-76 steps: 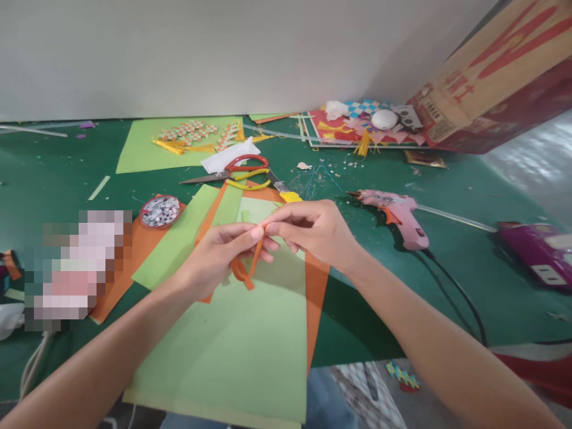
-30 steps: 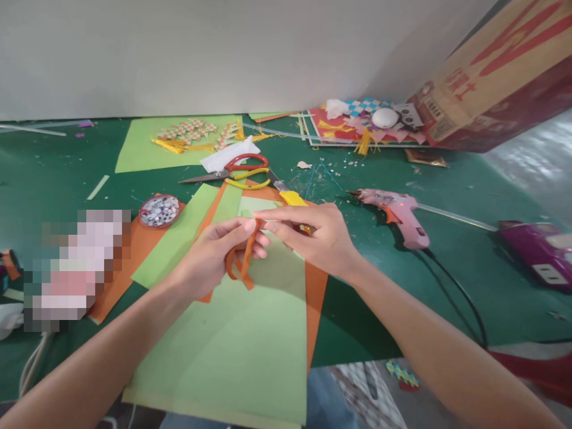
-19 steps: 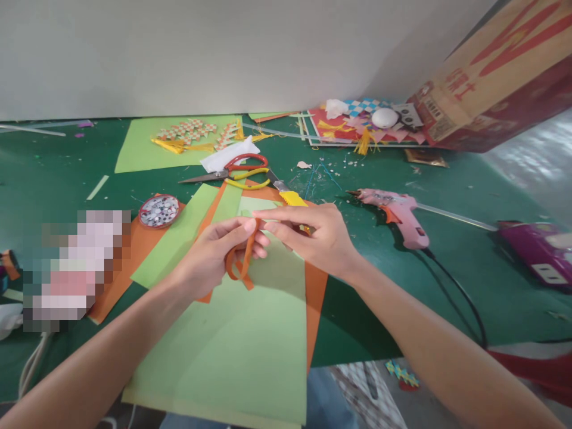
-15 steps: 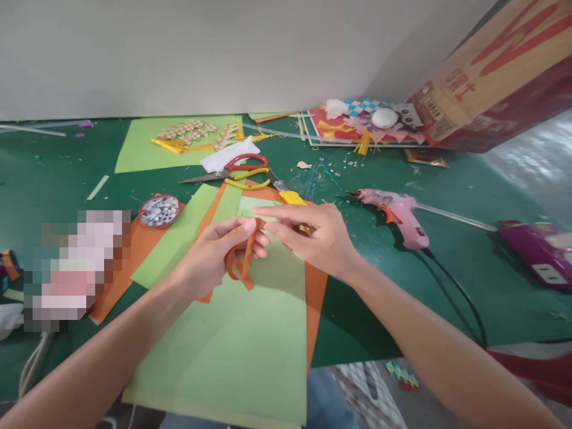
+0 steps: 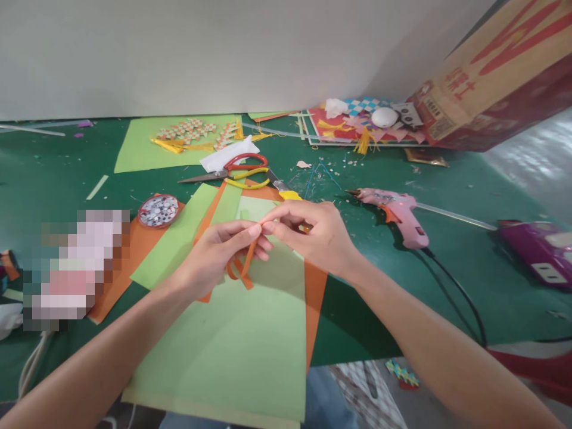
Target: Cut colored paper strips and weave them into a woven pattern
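A narrow orange paper strip hangs in a loop below my left hand, whose thumb and index finger pinch its upper part. My right hand meets it there, thumb and index fingertip closed together against the left fingertips on the top of the strip. The exact bit between the right fingertips is mostly hidden. Both hands are above a light green paper sheet. Just beyond them lie scissors with red and yellow handles and a yellow-handled cutter, partly behind my right hand.
A pink glue gun lies at the right, its cord running to the front edge. A round tub of googly eyes stands at the left on orange paper. Woven paper pieces with yellow tassels lie at the back. A paper bag stands back right.
My right index finger has come down from its stretched-out position, and its tip now meets the thumb at the top of the orange strip. The left hand has barely moved.
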A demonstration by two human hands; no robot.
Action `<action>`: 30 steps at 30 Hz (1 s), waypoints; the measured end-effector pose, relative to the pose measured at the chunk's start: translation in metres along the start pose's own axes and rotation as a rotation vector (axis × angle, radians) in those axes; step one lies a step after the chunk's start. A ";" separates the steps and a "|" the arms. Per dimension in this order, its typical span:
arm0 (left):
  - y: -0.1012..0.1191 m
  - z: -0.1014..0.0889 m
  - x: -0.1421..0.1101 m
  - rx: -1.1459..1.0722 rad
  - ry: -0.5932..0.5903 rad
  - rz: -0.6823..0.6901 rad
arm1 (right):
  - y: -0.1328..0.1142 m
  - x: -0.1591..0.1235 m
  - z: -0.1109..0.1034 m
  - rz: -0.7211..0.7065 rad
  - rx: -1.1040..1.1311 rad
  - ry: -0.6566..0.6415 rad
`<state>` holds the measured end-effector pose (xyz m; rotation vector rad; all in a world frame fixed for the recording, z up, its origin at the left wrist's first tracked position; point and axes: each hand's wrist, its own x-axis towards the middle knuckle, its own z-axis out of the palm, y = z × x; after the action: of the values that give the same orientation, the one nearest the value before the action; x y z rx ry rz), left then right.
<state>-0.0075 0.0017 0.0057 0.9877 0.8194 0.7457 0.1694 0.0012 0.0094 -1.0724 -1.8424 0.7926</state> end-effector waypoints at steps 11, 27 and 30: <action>0.000 -0.002 -0.001 -0.005 -0.044 -0.007 | 0.000 0.000 -0.001 -0.005 0.027 -0.014; 0.000 -0.003 -0.001 -0.091 -0.051 -0.061 | -0.003 0.004 -0.006 0.080 0.206 -0.029; 0.000 -0.002 -0.001 -0.065 -0.052 -0.075 | -0.005 0.005 -0.006 0.095 0.214 -0.052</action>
<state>-0.0095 0.0018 0.0057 0.9100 0.7786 0.6759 0.1716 0.0042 0.0174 -1.0155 -1.7142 1.0567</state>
